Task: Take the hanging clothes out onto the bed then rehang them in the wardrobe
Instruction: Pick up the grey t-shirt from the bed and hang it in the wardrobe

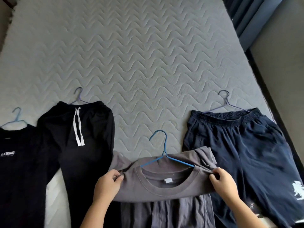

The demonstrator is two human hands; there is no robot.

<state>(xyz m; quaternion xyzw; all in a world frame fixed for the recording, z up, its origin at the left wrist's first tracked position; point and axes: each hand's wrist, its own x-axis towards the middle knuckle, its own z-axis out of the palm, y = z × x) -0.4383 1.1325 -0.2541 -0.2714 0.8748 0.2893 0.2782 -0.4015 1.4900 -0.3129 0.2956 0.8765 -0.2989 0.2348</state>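
Note:
A grey T-shirt (164, 193) on a blue wire hanger (162, 153) lies at the near middle of the bed (139, 55). My left hand (107, 185) pinches its left shoulder and my right hand (223, 183) pinches its right shoulder. Left of it lie black trousers (82, 145) with a white drawstring, on a purple hanger (77, 96). At the far left is a black T-shirt (19, 170) with a white logo, on a light blue hanger (14, 119). To the right lie navy shorts (243, 153) on a dark hanger (227, 101).
The grey quilted mattress stretches away beyond the clothes. Dark blue curtains (250, 17) hang at the top right. A dark bed edge (263, 76) and grey floor (279, 71) run along the right side.

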